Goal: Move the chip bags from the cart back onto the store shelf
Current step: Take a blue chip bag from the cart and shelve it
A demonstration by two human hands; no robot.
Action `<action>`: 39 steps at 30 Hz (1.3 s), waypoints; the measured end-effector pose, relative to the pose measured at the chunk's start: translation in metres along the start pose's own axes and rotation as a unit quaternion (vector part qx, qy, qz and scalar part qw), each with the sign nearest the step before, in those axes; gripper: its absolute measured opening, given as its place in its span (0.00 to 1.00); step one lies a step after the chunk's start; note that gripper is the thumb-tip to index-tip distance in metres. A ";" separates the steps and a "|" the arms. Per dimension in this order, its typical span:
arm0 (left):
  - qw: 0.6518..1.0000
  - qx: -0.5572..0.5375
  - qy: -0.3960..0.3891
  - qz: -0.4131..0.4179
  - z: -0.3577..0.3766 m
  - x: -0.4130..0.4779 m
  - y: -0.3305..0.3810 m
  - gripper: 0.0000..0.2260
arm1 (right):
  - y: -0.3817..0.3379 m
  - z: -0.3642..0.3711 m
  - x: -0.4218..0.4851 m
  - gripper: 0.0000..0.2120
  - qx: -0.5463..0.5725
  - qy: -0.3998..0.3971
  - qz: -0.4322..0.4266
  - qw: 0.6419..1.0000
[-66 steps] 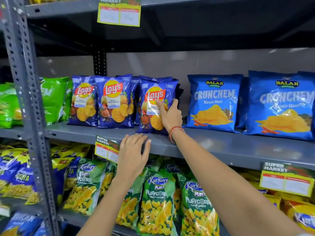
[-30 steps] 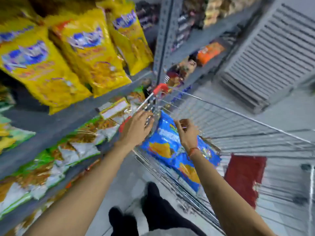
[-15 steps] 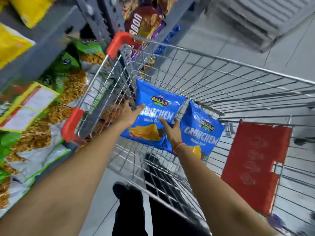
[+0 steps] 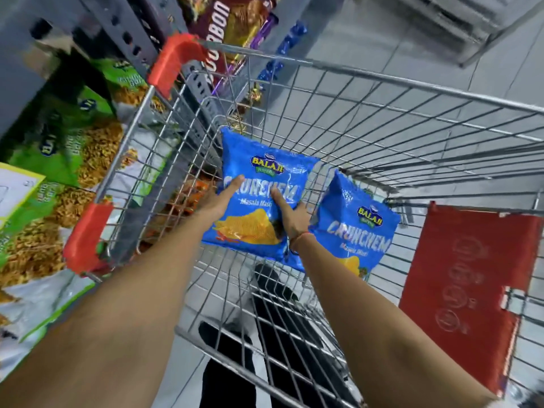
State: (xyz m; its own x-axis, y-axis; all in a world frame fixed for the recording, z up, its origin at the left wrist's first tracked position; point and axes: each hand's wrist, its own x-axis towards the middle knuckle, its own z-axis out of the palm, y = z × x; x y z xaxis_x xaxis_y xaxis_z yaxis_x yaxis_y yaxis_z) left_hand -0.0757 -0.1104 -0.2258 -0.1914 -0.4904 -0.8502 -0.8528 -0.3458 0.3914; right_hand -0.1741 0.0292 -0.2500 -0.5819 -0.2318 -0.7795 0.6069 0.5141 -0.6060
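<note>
Steel-wire cart (image 4: 382,92) fills the frame now; a couple of seconds ago the view was the shelf face, with the right hand on a Lay's bag at the shelf. So one restock cycle looks closed and the next pickup is under way.

Shelving (image 4: 44,39) sits just beside the cart on the left, with green snack packs (image 4: 67,136) on the lower tier. Red child-seat flap (image 4: 459,284) hangs at the cart's right side.

Cart contents, as far as visible: two blue Crunchem bags, nothing else I can make out (the floor and the person's shoes show through the mesh).
- near bag (image 4: 259,201): between both hands, face up, leaning toward the left wall of the cart. Half a second ago the hands were just arriving at it; now both are on it.
- second bag (image 4: 359,228): just beside it on the right, touching or overlapping its edge, tilted, untouched.

Left hand (image 4: 219,198): fingers flat on the bag's left edge, thumb hidden behind it, so probably pinching but I can't confirm.
Right hand (image 4: 290,214): index finger laid over the print, remaining fingers curled round the right edge. Looks like a grasp on the near bag.

Bag isn't clearly off the mesh yet. My read: lift is next, then the second bag remains.
</note>
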 end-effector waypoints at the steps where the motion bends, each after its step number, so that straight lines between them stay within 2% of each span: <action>1: 1.000 0.012 0.004 -0.003 0.000 -0.002 0.001 0.45 | -0.001 0.001 -0.002 0.29 0.000 -0.001 0.002 1.000; 3: 0.999 0.031 0.011 -0.009 -0.003 -0.010 0.003 0.44 | 0.001 0.001 -0.006 0.26 0.016 -0.005 -0.001 1.000; 5: 0.999 0.042 0.011 0.003 -0.007 -0.024 0.004 0.32 | 0.000 0.000 -0.012 0.15 0.042 -0.002 -0.017 0.999; 7: 0.999 0.040 0.015 0.022 -0.012 -0.038 0.006 0.28 | -0.002 0.000 -0.027 0.14 0.061 -0.001 -0.028 0.998; 9: 0.998 0.041 0.038 0.042 -0.017 -0.052 0.008 0.28 | -0.006 0.001 -0.042 0.17 0.070 -0.002 -0.039 0.997; 13: 0.989 0.050 0.104 0.090 -0.028 -0.092 0.019 0.28 | -0.029 -0.004 -0.074 0.08 0.105 -0.008 -0.074 0.992; 17: 0.983 0.023 0.107 0.149 -0.044 -0.137 0.032 0.43 | -0.069 -0.019 -0.117 0.10 0.115 0.002 -0.143 0.983; 18: 0.978 0.019 0.111 0.176 -0.048 -0.150 0.037 0.43 | -0.082 -0.023 -0.128 0.11 0.121 0.007 -0.162 0.979; 20: 0.963 -0.004 0.137 0.234 -0.054 -0.181 0.046 0.33 | -0.104 -0.031 -0.153 0.13 0.129 0.023 -0.200 0.971; 22: 0.938 -0.028 0.172 0.301 -0.061 -0.207 0.060 0.23 | -0.127 -0.037 -0.176 0.18 0.124 0.028 -0.240 0.963; 23: 0.919 -0.042 0.193 0.340 -0.067 -0.223 0.070 0.22 | -0.143 -0.039 -0.192 0.17 0.131 0.032 -0.264 0.955; 26: 0.862 -0.062 0.292 0.410 -0.092 -0.281 0.096 0.25 | -0.189 -0.046 -0.245 0.13 0.136 0.039 -0.345 0.928; 30: 0.767 -0.083 0.402 0.493 -0.130 -0.358 0.130 0.28 | -0.252 -0.048 -0.319 0.16 0.158 0.029 -0.441 0.883; 34: 0.685 -0.089 0.464 0.555 -0.173 -0.433 0.149 0.34 | -0.305 -0.046 -0.390 0.13 0.185 0.010 -0.515 0.837; 39: 0.599 -0.102 0.525 0.597 -0.229 -0.510 0.150 0.31 | -0.356 -0.026 -0.471 0.13 0.214 -0.046 -0.593 0.775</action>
State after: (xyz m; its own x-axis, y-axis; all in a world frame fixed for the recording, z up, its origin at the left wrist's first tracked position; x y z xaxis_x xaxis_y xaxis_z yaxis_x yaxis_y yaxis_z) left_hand 0.0052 -0.0954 0.3470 -0.1038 -0.6808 0.7251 -0.3154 0.7140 0.6252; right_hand -0.1299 -0.0232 0.3368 -0.8396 -0.3990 0.3687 -0.1890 -0.4217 -0.8868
